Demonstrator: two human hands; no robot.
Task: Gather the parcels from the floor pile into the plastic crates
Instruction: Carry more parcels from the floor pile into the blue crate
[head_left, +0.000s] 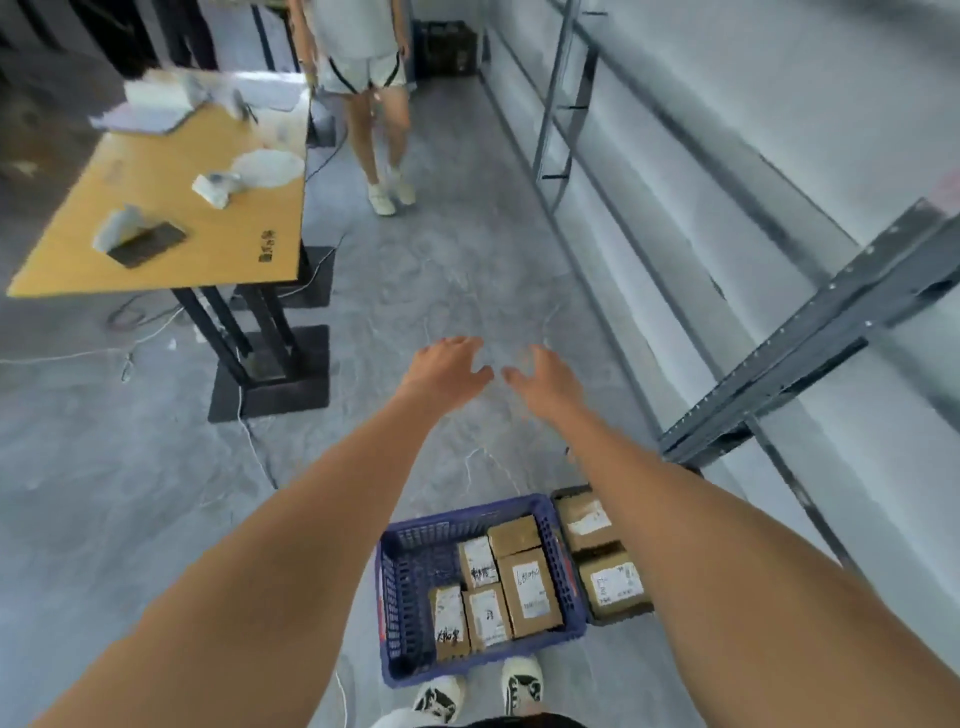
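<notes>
1. Hands are stretched forward over the grey floor (156, 493): the left hand (447, 369) and right hand (545, 379) are spread, fingers relaxed, with nothing grasped.
2. Parcels (530, 592) are seen lying inside the blue crate (410, 597) at 6 o'clock, just ahead of the wearer's shoes (522, 683).
3. More parcels are held in a darker crate (563, 493) touching its right side.
4. A wooden table (208, 234) is seen at 10 o'clock, metal shelving (779, 384) at 2 o'clock, and another person (374, 104) at 12 o'clock.

Even, cool, diffuse indoor light; source not visible. Shadows faint, soft under wooden table (156, 218). Wide-angle lens bends shelving rack (810, 332) and forearms toward frame edges. Motion blur smears tabletop clutter, upper corners; overall softness, no strong glare.
</notes>
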